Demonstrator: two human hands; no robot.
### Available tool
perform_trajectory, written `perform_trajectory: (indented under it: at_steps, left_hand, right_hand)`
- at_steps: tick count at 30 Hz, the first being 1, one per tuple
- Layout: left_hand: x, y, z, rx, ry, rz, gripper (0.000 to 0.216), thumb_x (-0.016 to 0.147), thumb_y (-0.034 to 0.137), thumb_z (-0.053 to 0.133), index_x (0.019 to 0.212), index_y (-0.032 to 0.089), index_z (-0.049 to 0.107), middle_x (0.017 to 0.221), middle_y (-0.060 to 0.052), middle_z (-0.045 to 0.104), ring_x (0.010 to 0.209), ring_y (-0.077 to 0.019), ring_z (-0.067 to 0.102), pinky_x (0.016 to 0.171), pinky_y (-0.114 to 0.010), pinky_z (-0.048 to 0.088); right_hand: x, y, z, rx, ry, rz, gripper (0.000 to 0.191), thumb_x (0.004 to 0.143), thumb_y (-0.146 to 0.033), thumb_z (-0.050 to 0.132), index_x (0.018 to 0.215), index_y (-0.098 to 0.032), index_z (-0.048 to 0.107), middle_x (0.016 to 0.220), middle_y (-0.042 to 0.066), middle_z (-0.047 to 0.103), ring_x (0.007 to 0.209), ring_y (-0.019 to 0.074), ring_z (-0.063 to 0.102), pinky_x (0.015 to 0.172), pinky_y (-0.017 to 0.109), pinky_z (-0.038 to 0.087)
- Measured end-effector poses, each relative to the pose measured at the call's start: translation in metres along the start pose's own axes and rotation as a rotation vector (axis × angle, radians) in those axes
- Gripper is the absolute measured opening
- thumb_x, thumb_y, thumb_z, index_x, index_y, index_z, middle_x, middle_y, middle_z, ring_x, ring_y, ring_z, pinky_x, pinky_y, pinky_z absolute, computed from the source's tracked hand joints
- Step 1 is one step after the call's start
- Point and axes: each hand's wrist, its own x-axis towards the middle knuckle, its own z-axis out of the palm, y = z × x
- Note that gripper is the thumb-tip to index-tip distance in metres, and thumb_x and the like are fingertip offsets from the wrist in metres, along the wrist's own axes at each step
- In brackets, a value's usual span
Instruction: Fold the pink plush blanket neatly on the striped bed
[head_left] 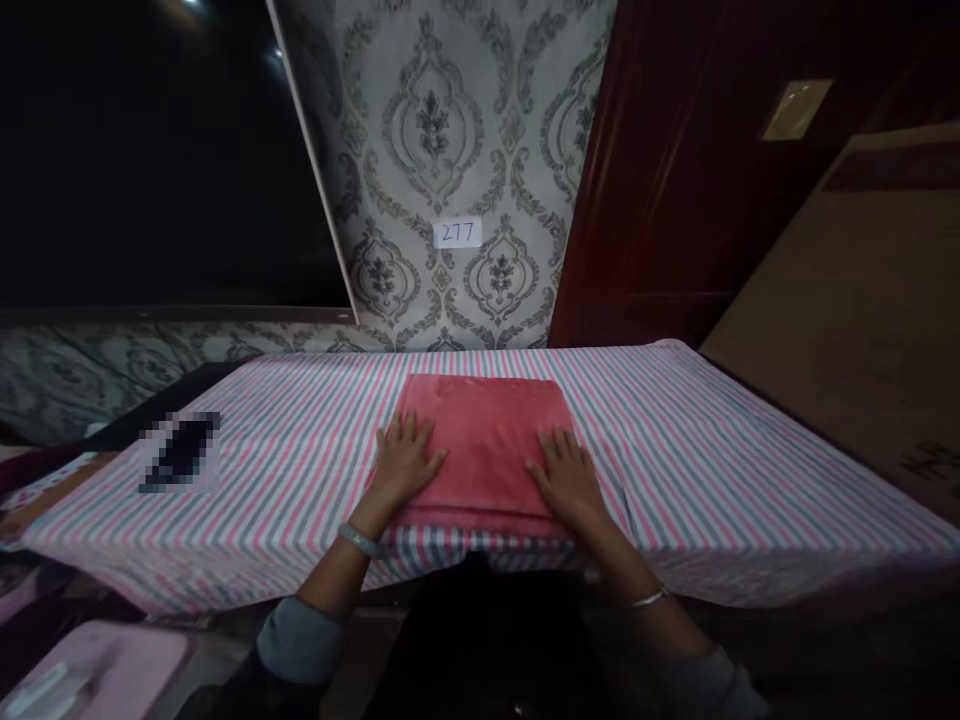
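A folded red cloth (484, 440) lies flat near the front edge of a table covered with a striped tablecloth (675, 450). Along its near side, stacked folded layers show. My left hand (405, 460) rests on the cloth's left edge, palm down, fingers spread. On the right edge lies my right hand (570, 475), flat as well, its fingers pointing away from me. Neither hand grips anything. What the cloth is exactly, the folds do not tell.
A dark pixelated patch (180, 452) hides something on the tablecloth's left. Behind stand a large black TV screen (165, 160) and a patterned wall with a paper marked 277 (457, 233). A big cardboard box (862, 300) leans at the right. A pink lid-like object (112, 665) sits low left.
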Motion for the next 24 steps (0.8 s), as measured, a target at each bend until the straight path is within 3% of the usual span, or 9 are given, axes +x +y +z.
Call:
perform_trajectory:
  at_steps: [4, 15, 20, 24]
  left_hand:
    - [-0.008, -0.003, 0.022, 0.010, 0.006, -0.038, 0.065, 0.102, 0.053, 0.039, 0.158, 0.020, 0.036, 0.168, -0.017, 0.021, 0.155, -0.0441, 0.015, 0.108, -0.060, 0.044]
    - [-0.013, 0.002, 0.019, 0.016, 0.006, -0.049, 0.066, 0.102, 0.054, 0.039, 0.158, 0.020, 0.036, 0.167, -0.018, 0.024, 0.152, -0.0484, 0.021, 0.106, -0.059, 0.046]
    - [-0.022, 0.000, 0.029, 0.009, 0.108, -0.010, 0.065, 0.101, 0.054, 0.042, 0.156, 0.019, 0.041, 0.166, -0.019, 0.027, 0.155, -0.0413, 0.018, 0.120, -0.062, 0.028]
    - [-0.029, -0.001, 0.033, -0.025, 0.179, 0.034, 0.065, 0.102, 0.053, 0.038, 0.155, 0.016, 0.040, 0.162, -0.020, 0.035, 0.154, -0.0344, 0.024, 0.121, -0.059, 0.028]
  right_hand:
    - [-0.010, 0.008, 0.027, 0.038, 0.049, -0.033, 0.065, 0.103, -0.047, 0.040, 0.158, -0.011, 0.037, 0.164, 0.018, 0.030, 0.154, 0.0327, 0.019, 0.122, 0.048, 0.025]
    - [-0.030, 0.024, 0.041, 0.067, 0.134, -0.077, 0.065, 0.104, -0.050, 0.027, 0.157, -0.015, 0.037, 0.163, 0.016, 0.033, 0.154, 0.0292, 0.022, 0.118, 0.055, 0.031]
    - [-0.022, 0.038, 0.025, 0.034, 0.058, -0.120, 0.060, 0.103, -0.048, 0.029, 0.150, -0.016, 0.049, 0.156, 0.016, 0.046, 0.148, 0.0328, 0.035, 0.114, 0.063, 0.033]
    - [0.016, 0.003, -0.003, 0.067, 0.133, -0.291, 0.058, 0.104, -0.043, 0.030, 0.154, -0.018, 0.044, 0.157, 0.014, 0.045, 0.148, 0.0321, 0.036, 0.116, 0.059, 0.033]
